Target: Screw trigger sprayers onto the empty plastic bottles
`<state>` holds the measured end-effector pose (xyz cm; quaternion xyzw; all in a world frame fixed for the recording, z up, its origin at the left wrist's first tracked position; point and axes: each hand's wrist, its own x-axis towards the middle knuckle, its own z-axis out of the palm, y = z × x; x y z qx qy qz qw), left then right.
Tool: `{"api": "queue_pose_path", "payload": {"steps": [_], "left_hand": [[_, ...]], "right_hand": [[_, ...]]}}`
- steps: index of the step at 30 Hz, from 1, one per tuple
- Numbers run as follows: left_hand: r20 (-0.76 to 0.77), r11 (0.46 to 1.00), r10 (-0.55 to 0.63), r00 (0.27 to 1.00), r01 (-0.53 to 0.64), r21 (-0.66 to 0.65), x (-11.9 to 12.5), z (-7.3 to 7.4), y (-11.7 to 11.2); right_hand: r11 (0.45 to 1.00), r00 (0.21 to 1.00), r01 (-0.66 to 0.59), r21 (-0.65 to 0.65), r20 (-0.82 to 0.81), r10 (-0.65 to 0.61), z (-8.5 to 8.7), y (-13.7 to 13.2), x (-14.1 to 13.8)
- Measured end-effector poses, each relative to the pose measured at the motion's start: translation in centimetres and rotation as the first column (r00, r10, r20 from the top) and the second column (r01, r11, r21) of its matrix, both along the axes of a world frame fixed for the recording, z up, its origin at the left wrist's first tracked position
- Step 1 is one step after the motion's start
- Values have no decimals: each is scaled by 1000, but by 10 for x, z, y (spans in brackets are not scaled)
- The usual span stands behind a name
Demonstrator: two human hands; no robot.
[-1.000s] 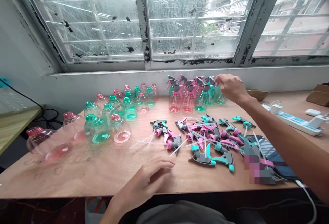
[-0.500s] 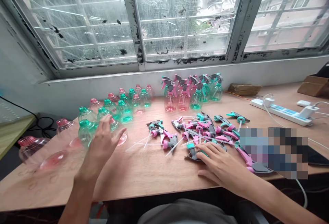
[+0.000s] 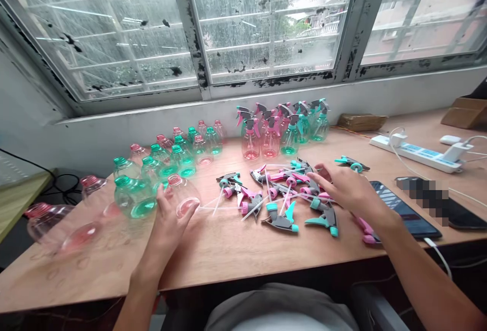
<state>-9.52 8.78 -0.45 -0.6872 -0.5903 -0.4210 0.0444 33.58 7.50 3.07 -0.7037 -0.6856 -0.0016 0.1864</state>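
A: Read me your feed left to right, all of it placed against the pile of heads (image 3: 291, 184).

B: First I see open bottles (image 3: 150, 169), pink and green, standing upright to the left and back-left of the pile.

A: And my left grip?

B: I have the left hand (image 3: 169, 224) just left of the pile, closed around a pink bottle (image 3: 184, 191). The thumb is on its right side, the fingers on its left, below the bare neck. It stands roughly upright beside the pile's white tubes (image 3: 228, 208).

A: Behind the pile?

B: I see topped bottles (image 3: 271, 141), pink and green, upright in a tight group.

A: The right grip?

B: I see the right hand (image 3: 352, 189) over the pile's right end, fingers bent down toward the heads. I cannot tell whether it pinches one; the fingertips are partly hidden. A lone head (image 3: 353, 164) lies right of the pile, beyond that hand. Farther right of the pile are a phone (image 3: 407, 212), a power strip (image 3: 416, 153) and a box (image 3: 466, 115).
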Motion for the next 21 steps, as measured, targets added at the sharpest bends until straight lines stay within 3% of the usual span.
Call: {"api": "queue_pose_path", "payload": {"steps": [2,4,6,8,10,13,15,17,19,21], "left_hand": [[11,999,17,1000,-17,-34,-2,-2,1],[11,999,39,999,-39,-15,1,4,-3],[19,995,71,997,-72,72,7,17,-13],[33,966,93,995,-98,240,18,33,-28],[7,952,-3,1000,1,306,32,44,-46],[28,948,-316,948,314,53,57,41,-75],[113,882,-445,889,456,-119,75,25,-93],[163,775,-585,794,607,-177,92,5,-106],[171,663,-707,686,727,-177,107,-11,-113],[186,581,-773,606,795,-175,118,-18,-114]], "right_hand": [[991,993,82,-106,91,-73,-1,7,1],[988,993,71,-139,100,-57,-7,10,-6],[989,997,49,-139,73,-39,-14,10,-14],[991,998,34,-130,48,-28,-18,11,-17],[996,1000,0,-93,-31,-3,-20,12,-15],[999,976,-43,-1,-212,42,-16,12,-10],[996,945,-34,77,-323,57,-7,4,-10],[971,877,23,239,-470,95,6,-11,-11],[880,867,131,457,-483,122,20,-30,-10],[787,867,169,594,-469,168,29,-51,-2]]}}
